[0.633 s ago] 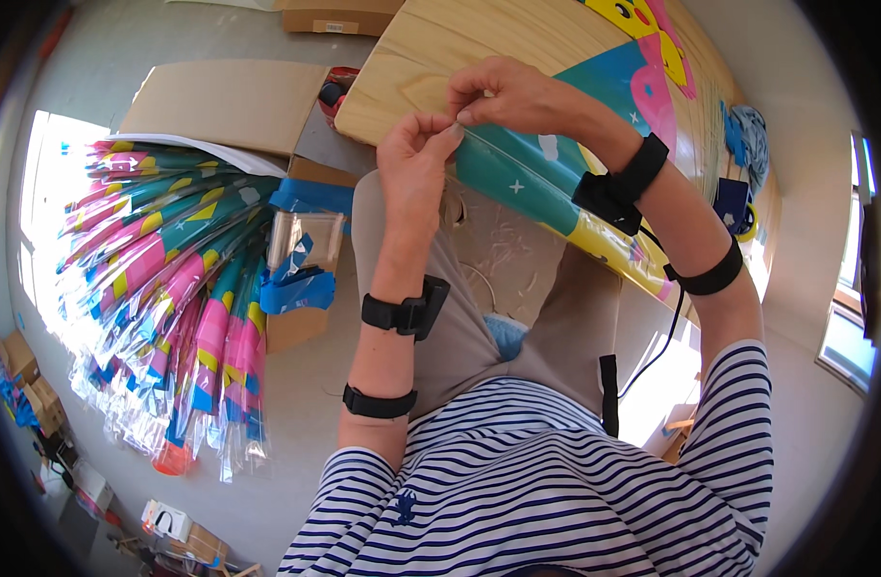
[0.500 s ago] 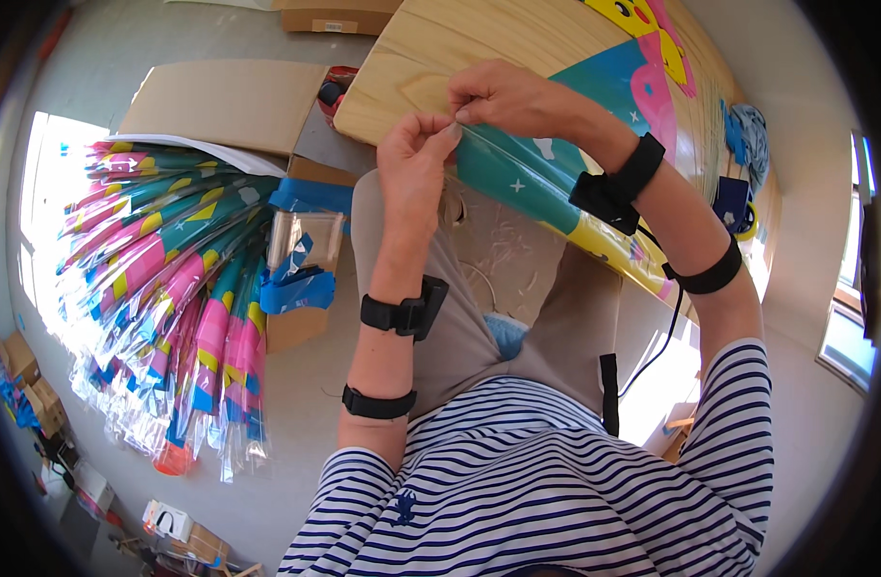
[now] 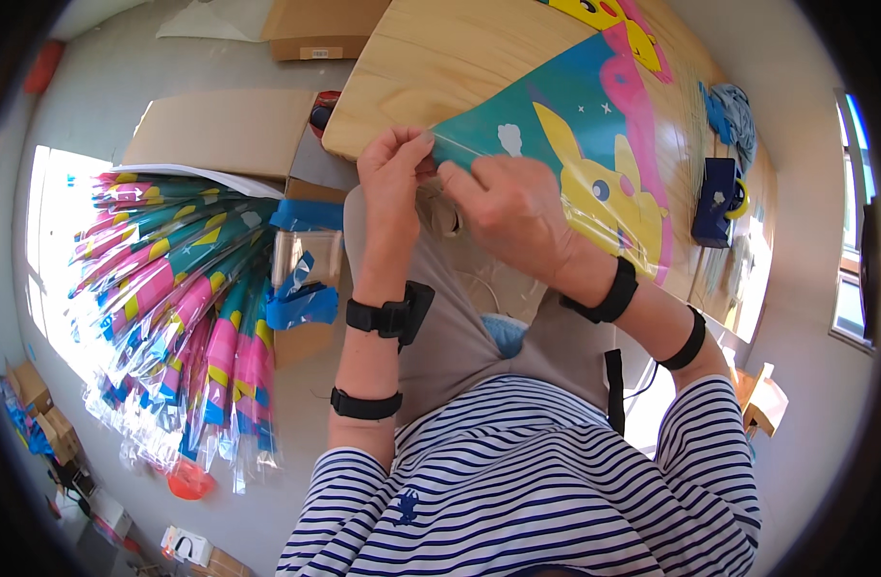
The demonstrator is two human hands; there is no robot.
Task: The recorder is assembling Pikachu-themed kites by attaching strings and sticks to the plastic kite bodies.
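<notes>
A wide triangular printed sheet, glossy and kite-like, lies over the table's edge, teal at its narrow end with a yellow cartoon figure and a pink border. At its pointed tip, my left hand pinches the corner between thumb and fingers. Close beside it on the right, my right hand is curled, with thumb and forefinger closed at the sheet's near edge. The back of that hand hides its other fingertips and part of the sheet.
Left of my legs, an open cardboard box stands by many rolled printed sheets in clear sleeves. Blue tape crosses a box edge. The wooden table holds a tape dispenser, thin rods and a bluish cloth.
My right hand has come down toward me, from beyond the left hand to its near right side. The sheet has turned and spread, baring the yellow figure. My left hand has shifted slightly left.
</notes>
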